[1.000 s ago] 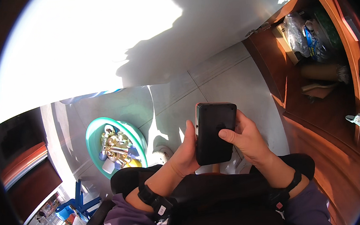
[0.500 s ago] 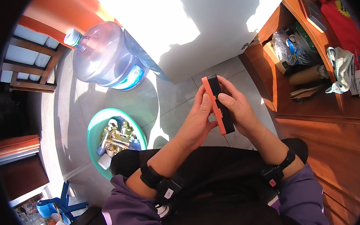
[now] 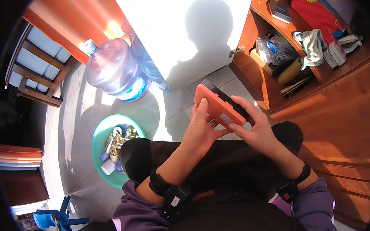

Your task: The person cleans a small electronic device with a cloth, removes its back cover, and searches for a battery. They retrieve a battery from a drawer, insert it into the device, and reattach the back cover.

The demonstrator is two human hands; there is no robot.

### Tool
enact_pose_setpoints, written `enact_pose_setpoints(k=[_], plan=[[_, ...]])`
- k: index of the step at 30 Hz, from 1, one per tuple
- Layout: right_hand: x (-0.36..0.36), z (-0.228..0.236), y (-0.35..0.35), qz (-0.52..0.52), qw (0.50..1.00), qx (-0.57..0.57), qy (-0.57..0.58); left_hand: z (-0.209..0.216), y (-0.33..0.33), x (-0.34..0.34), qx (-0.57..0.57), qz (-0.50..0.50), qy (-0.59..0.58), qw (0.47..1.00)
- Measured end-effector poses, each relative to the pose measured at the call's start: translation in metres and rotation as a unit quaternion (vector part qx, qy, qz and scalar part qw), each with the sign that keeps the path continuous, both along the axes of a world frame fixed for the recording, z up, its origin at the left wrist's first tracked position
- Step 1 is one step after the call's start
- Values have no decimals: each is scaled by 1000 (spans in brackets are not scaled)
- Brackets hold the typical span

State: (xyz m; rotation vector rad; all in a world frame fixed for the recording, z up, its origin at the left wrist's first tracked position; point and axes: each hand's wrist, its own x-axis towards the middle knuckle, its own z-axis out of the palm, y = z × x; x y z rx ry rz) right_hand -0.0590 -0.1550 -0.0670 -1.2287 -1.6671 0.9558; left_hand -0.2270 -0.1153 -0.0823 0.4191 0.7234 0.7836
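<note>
Both of my hands hold a flat orange-and-black case (image 3: 219,106) in front of my lap, its broad orange face tilted up toward me. My left hand (image 3: 198,129) grips the left side, thumb lying on the orange face and fingers behind. At the lower right corner, my right hand (image 3: 258,129) is closed round the edge, with its thumb by a small pale label and its fingers along the black side. Whether the case has anything inside cannot be seen.
On the floor at left stands a green basin (image 3: 97,159) of small bottles (image 3: 115,145). Behind it is a large clear water jug (image 3: 112,69). A white panel (image 3: 173,25) rises ahead. Open wooden shelves (image 3: 303,69) with bags and a cloth stand right; a blue stool (image 3: 65,218) is lower left.
The case has turned from edge-on to showing its orange face and leans over to the left. My right hand has slid down to its lower corner. The head view has shifted.
</note>
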Motion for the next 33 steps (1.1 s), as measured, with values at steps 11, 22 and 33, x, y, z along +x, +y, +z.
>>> enact_pose_setpoints(k=[11, 22, 33], plan=[[13, 18, 20, 48, 994, -33, 95, 19, 32, -35, 251, -64, 136, 956], [0, -9, 65, -18, 986, -103, 131, -12, 54, -21, 204, -11, 177, 963], [-1, -11, 68, -59, 969, -195, 143, -15, 48, -21, 214, -15, 220, 952]])
